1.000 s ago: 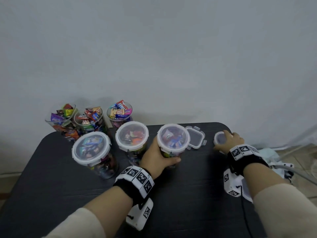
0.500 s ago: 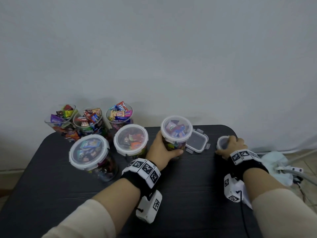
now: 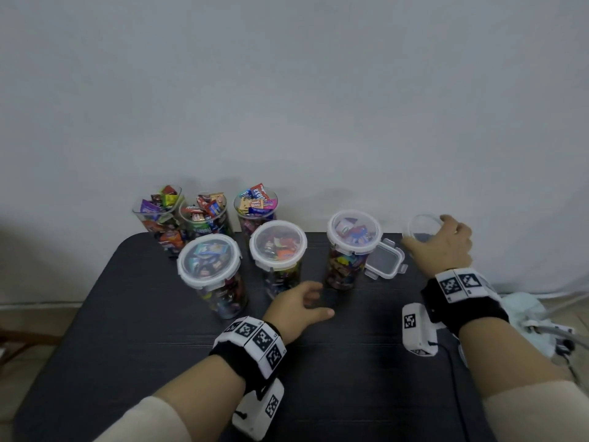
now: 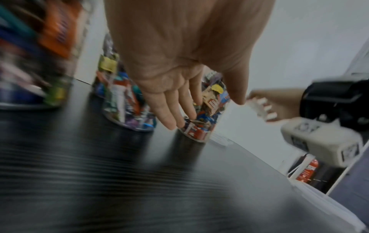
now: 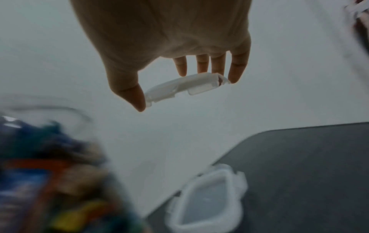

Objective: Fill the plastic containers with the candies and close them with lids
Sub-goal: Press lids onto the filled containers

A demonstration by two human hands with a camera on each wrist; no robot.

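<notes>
1. Three lidded jars stood in a row on the table (image 3: 366, 362): left jar (image 3: 208, 266), middle jar (image 3: 278, 250), right jar (image 3: 353, 240). All three held candies; whether their lid clips were latched could not be told.
2. Three open jars (image 3: 204, 215) stood behind them against the wall, heaped with candies, no lids on. Filling appeared done; capping was, by my judgement, half done.
3. The right hand (image 3: 441, 242) was raised over the table's far right corner, thumb and fingertips pinching a round lid (image 5: 183, 88) by its rim.
4. The left hand (image 3: 298, 306) hung just in front of the right jar, fingers loosely spread, holding nothing and touching nothing.
5. A square lid (image 3: 384, 260) lay flat just beside the right jar, unused.
6. Left to do, as judged: cap the three open jars.
</notes>
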